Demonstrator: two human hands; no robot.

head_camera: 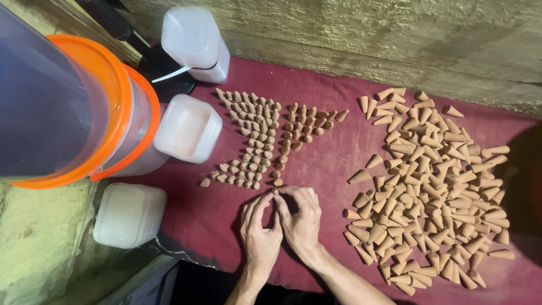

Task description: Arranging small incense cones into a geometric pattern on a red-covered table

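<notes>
Cone (276, 191), small and tan, sits pinched between my left hand (259, 229) and right hand (302, 217) fingertips, just below the upright rows (254, 138) on the maroon cloth (327, 164); loose pile (432, 181) lies right.

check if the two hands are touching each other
Touching: the head view shows the left hand and right hand pressed together at the fingers, no gap between.

A maroon cloth (186, 220) lies against a rough, weathered wall (367, 34).
</notes>
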